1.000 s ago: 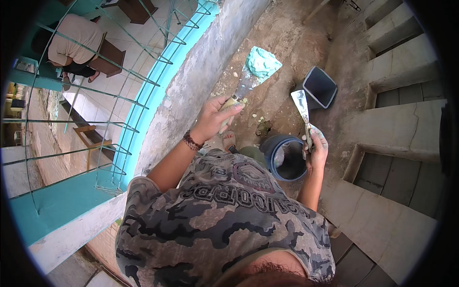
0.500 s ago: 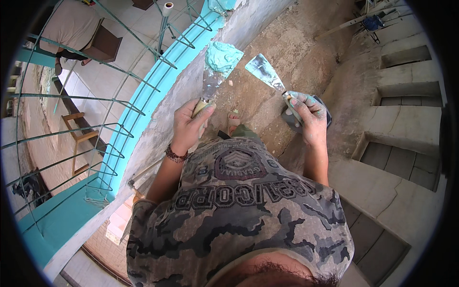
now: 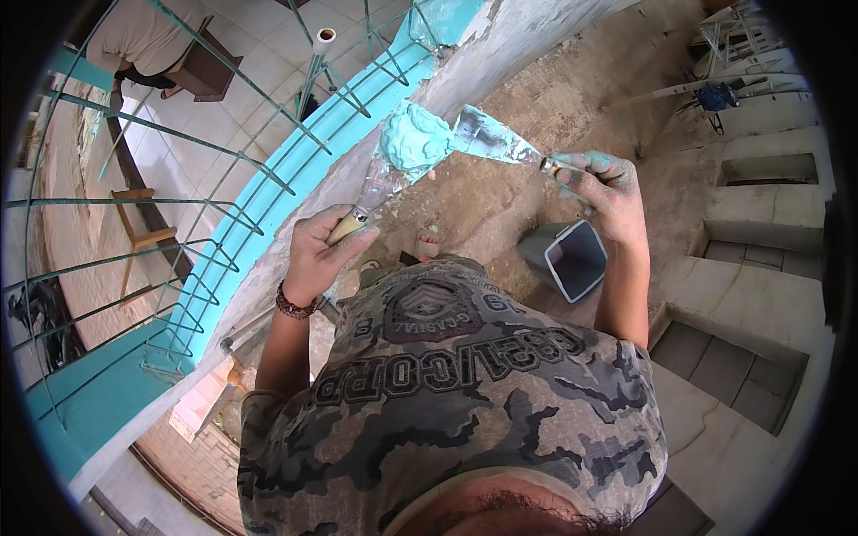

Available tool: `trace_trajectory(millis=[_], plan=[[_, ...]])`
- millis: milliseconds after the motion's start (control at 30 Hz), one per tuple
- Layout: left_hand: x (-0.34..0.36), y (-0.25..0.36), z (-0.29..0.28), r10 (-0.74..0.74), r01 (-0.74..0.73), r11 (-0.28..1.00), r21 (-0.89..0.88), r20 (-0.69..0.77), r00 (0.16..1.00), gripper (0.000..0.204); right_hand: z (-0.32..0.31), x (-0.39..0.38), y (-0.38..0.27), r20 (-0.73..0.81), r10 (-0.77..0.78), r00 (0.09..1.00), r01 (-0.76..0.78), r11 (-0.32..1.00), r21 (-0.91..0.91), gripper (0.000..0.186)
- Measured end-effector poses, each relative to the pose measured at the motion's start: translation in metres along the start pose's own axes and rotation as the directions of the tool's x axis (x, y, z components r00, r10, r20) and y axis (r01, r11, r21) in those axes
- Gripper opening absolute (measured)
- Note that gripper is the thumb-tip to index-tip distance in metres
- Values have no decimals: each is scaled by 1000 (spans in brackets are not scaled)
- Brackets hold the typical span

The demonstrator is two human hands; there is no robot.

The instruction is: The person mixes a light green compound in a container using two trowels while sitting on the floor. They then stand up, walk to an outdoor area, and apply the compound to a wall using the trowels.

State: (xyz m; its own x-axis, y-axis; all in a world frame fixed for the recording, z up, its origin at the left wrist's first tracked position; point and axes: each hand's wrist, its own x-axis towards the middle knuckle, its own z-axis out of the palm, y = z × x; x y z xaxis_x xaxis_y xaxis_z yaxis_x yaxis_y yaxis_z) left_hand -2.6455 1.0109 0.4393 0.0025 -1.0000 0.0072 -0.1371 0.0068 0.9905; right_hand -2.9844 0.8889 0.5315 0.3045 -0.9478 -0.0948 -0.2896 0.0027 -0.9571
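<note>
My left hand is closed round the pale handle of a wide putty knife. A thick mound of turquoise paste covers the far part of its blade. In my right hand is a second putty knife, held by its short handle with the forefinger stretched along it. The tip of that blade meets the right edge of the mound, and turquoise smears its metal. Turquoise also stains the fingers of my right hand.
On the left runs a low wall with a turquoise top and a green metal grille. Beyond it a person sits on a brown seat. A grey bucket stands on the floor below my right forearm. Frames and poles lie at far right.
My right putty knife has come up and left until its blade touches the paste. The left one has shifted left and down. The bucket, mostly hidden before, now shows.
</note>
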Motion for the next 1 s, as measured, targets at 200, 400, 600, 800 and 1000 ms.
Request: trace_trajectory(millis=[200, 400, 600, 800, 1000], plan=[[-5, 6, -34, 2, -7, 994, 106, 41, 999, 20, 15, 30, -20, 101, 57, 993, -42, 989, -140, 22], [-17, 12, -60, -97, 87, 990, 112, 88, 991, 20, 28, 61, -12, 284, 2, 959, 34, 992, -124, 22], [-26, 14, -64, -164, 156, 985, 75, 107, 981, 20, 29, 90, 7, 399, 39, 916, 20, 989, -144, 21], [-31, 10, -60, -261, 272, 960, -67, 141, 955, 20, 29, 98, 51, 406, 168, 898, -184, 983, -1, 26], [-34, 7, -57, -280, 299, 947, -117, 154, 948, 19, 30, 93, 74, 490, 184, 852, -309, 932, 187, 29]])
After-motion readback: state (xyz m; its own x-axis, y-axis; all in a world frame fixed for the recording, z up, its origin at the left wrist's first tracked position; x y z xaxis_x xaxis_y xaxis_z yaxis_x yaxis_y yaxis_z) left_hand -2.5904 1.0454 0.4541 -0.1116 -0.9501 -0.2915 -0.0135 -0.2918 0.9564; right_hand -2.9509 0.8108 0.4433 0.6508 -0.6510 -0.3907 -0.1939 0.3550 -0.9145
